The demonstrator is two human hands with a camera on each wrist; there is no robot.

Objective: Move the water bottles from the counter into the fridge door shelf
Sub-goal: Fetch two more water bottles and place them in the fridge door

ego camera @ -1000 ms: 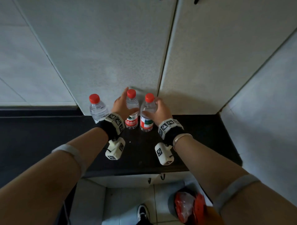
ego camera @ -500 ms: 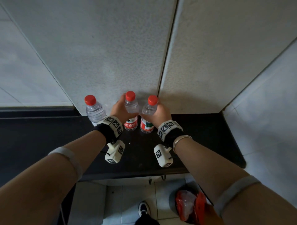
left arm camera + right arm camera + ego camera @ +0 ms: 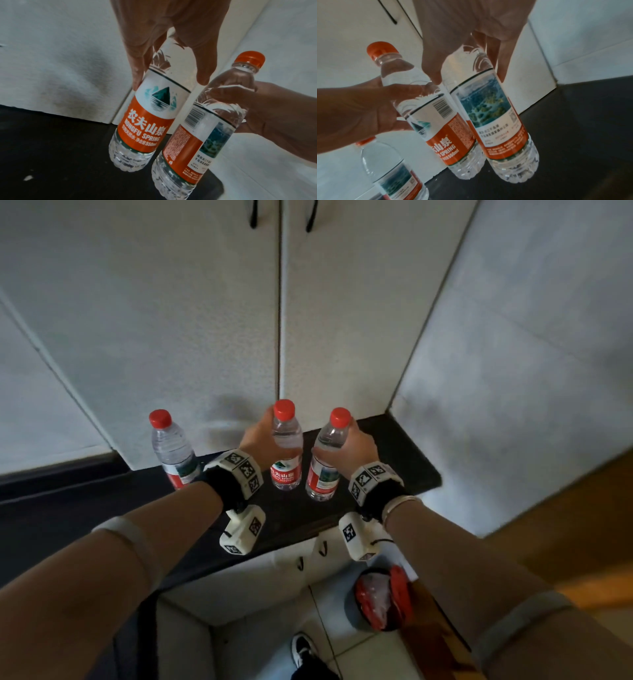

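Note:
Three clear water bottles with red caps and red-and-white labels are in view. My left hand (image 3: pixel 260 440) grips the middle bottle (image 3: pixel 287 446) around its shoulder, and this bottle (image 3: pixel 145 121) hangs just above the black counter (image 3: pixel 404 460). My right hand (image 3: pixel 356 450) grips the right bottle (image 3: pixel 325 460) the same way; that bottle (image 3: pixel 496 119) is lifted too and leans slightly left. The third bottle (image 3: pixel 173 450) stands alone on the counter to the left, also low in the right wrist view (image 3: pixel 392 173).
White cabinet doors (image 3: pixel 205 302) with dark handles rise behind the counter, and a white wall (image 3: pixel 531 371) closes the right side. Below the counter edge are white drawers, a tiled floor, a shoe (image 3: pixel 303 648) and a red bag (image 3: pixel 380 601). A wooden surface (image 3: pixel 582 542) is at the right.
Both hands have closed round their bottles and raised them off the counter. The view has tilted up, showing the cabinet handles. The left bottle has not moved.

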